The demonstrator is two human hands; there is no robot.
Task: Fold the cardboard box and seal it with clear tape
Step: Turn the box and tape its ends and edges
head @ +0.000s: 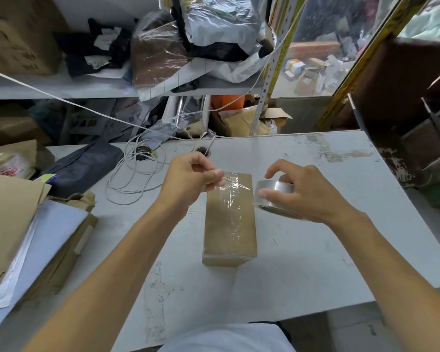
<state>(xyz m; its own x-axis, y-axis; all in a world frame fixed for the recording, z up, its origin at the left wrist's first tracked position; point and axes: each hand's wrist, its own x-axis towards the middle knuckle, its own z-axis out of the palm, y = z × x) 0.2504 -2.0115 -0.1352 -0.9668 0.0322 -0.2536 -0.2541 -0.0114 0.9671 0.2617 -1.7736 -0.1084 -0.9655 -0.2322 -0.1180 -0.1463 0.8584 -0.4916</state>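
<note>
We pinch the thin, clingy tape strip (235, 185) by its free end in our left hand (188, 181) while our right hand (300, 194) grips the stiff tape roll (272, 193) by its rim, above the light, rigid cardboard box (229, 224).

Left hand (191, 177) pinches tape strip (235, 185); right hand (302, 191) grips roll (272, 191).

Two hands are at work over the counter (302, 250): the left hand (188, 179) at ten o'clock of the one cardboard box (229, 224), the right hand (302, 191) at two o'clock. One roll of clear tape (274, 191) sits in the right hand's grip, and one strip of tape (235, 185) stretches between the hands. One coiled white cable (135, 174) lies at ten o'clock. One dark pouch (84, 166) lies beyond it, at nine o'clock.
</note>
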